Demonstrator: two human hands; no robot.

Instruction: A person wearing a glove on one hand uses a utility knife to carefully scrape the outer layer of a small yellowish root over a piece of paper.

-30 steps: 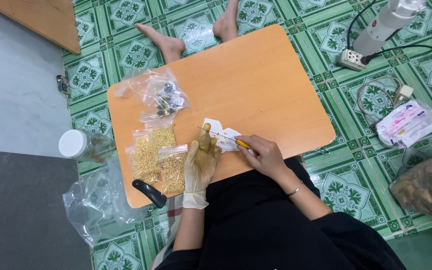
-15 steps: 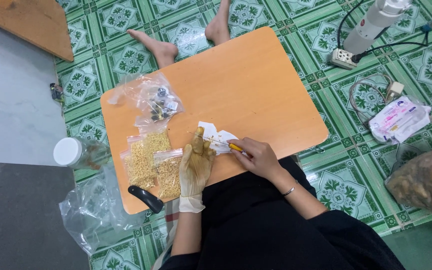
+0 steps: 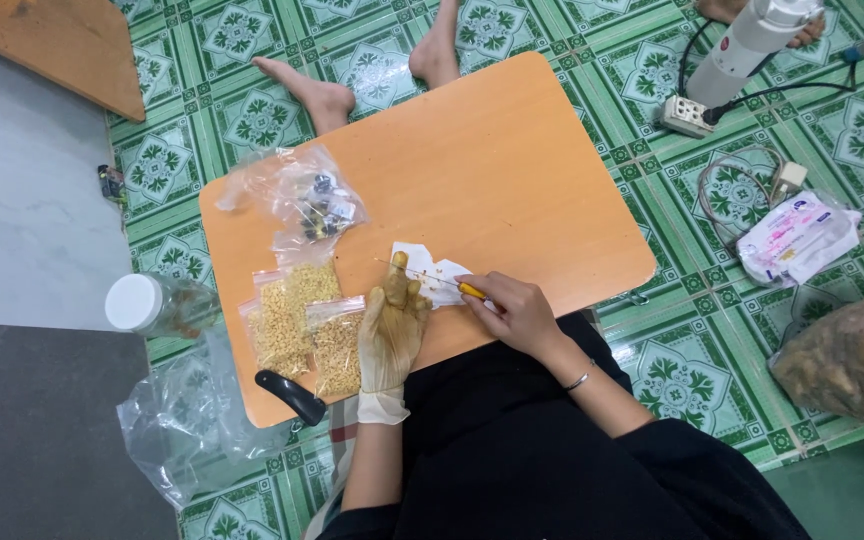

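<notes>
Two clear bags of small yellow pieces [image 3: 310,325] lie just left of the gloved left hand [image 3: 389,335], whose fingers lie flat and close together, pressing on the white paper [image 3: 430,272]. Just right of those fingertips, the bare right hand [image 3: 514,312] pinches a thin yellow-handled tool [image 3: 457,288], its tip over the paper.

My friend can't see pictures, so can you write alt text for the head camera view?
Seen from above, a seated person's gloved left hand rests on a small orange table beside a white paper scrap, while the bare right hand holds a thin yellow-handled tool over it. Clear bags of small yellowish pieces lie to the left; another person's bare feet show beyond the table on green patterned tiles.
</notes>
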